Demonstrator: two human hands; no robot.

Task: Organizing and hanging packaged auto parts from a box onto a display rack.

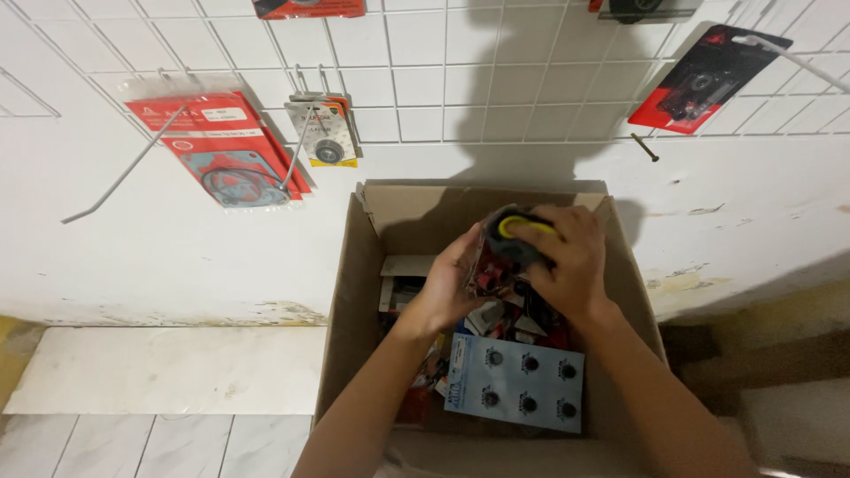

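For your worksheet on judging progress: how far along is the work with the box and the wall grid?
Done: a few packets already hang on the wall grid. In hand: the left hand and right hand hold a packaged dark part over the cardboard box. Left: more packets, including a blue card, lie in the box.

Dark packaged part [512, 250], yellow ring, held upright

A red flat packet [221, 150] hangs on the wall grid at left, a small grey-and-yellow packet [324, 133] beside it, and a red-and-black packet [704, 78] at upper right. In the open cardboard box [350, 292] lies a pale blue card [518, 382] of six dark round parts.
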